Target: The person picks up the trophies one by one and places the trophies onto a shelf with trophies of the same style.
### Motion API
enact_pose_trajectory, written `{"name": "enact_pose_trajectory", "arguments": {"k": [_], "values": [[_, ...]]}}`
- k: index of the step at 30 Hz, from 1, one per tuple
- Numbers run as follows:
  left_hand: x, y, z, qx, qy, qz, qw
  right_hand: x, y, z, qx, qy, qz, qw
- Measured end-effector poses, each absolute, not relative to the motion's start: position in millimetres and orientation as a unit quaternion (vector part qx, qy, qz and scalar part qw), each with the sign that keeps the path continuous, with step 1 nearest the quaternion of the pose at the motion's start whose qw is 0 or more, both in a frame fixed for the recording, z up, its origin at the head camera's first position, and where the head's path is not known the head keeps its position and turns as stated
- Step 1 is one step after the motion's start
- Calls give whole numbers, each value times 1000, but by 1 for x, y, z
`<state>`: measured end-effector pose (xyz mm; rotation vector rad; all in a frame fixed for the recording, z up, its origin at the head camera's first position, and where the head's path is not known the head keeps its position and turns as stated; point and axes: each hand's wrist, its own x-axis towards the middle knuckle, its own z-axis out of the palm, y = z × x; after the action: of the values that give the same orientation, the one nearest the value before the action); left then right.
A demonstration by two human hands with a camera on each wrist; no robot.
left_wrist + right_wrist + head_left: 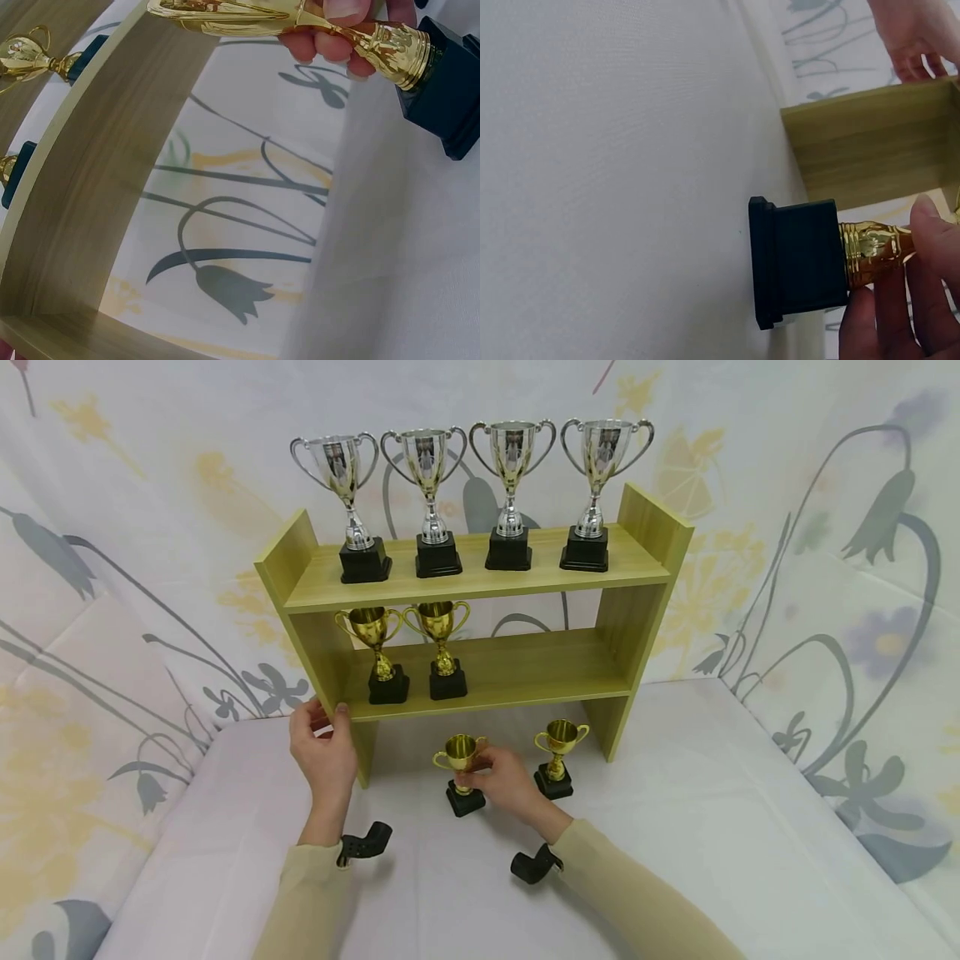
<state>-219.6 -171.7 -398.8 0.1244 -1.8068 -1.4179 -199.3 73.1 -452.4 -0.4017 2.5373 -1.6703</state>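
My right hand (pixel 505 782) pinches a small gold trophy cup (pixel 461 752) by its stem, with thumb and fingers around it in the right wrist view. The cup's black base (pixel 795 259) hangs close over the white cloth, in front of the wooden shelf (pixel 480 706). At the shelf's left side panel, my left hand (pixel 324 750) grips the edge, thumb in front and fingers partly hidden behind. Two gold trophies (pixel 381 664) (pixel 445 660) stand on the middle board's left half. Another gold trophy (pixel 557 760) stands on the cloth to the right of my right hand.
Several silver trophies stand in a row on the top board (pixel 472 589), such as the rightmost one (pixel 592 510). White cloth (pixel 675 827) covers the table. A flower-printed backdrop (pixel 810 568) rises behind and at both sides. A black wrist mount (pixel 534 865) sits on each forearm.
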Motion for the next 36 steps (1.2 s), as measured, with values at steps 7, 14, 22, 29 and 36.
{"name": "enact_pose_trajectory", "arguments": {"k": [7, 14, 22, 29, 36], "values": [[-220, -172, -400, 47, -722, -555, 410, -199, 73, -452, -126, 829, -544, 40], [-222, -169, -399, 43, -719, -561, 408, -198, 75, -453, -109, 828, -548, 40], [-219, -171, -399, 56, -717, -565, 405, -199, 73, -456, -116, 823, -554, 54], [-217, -170, -397, 57, -715, -573, 396, -198, 72, -457, -111, 819, -561, 50], [-215, -169, -393, 74, -703, -587, 395, -194, 67, -459, -115, 819, -561, 25]]}}
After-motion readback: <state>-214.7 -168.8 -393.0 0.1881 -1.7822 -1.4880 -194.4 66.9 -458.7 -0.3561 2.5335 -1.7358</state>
